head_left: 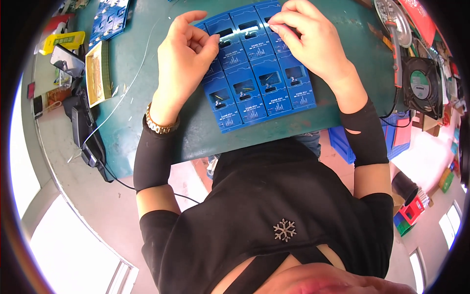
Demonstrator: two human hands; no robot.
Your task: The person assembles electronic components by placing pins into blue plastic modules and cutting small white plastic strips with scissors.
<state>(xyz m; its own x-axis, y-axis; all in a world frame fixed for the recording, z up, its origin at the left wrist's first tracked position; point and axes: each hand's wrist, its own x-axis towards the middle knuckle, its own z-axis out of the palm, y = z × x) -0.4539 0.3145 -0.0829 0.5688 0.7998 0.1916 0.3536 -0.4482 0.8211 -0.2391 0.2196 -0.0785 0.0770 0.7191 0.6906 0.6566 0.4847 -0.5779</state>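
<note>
A panel of blue circuit boards [252, 71] lies on the green table mat, joined in rows. Each board has white print and a dark cutout, and small metal pieces show at several cutouts. Over the panel's left upper part is my left hand [186, 61], its index finger stretched away from the thumb and the other fingers loosely curled. The thumb tip is beside a cutout. At the upper right, my right hand [311, 41] brings thumb and index finger together above a board. Whatever lies between those fingertips is too small to make out.
Left of the panel stand a yellow-rimmed box [99, 73] and a phone [67, 61], with thin wire between. More blue boards [110, 18] lie at the far left. A black fan [422, 87] and a red-handled tool [397, 59] with a cord are at right.
</note>
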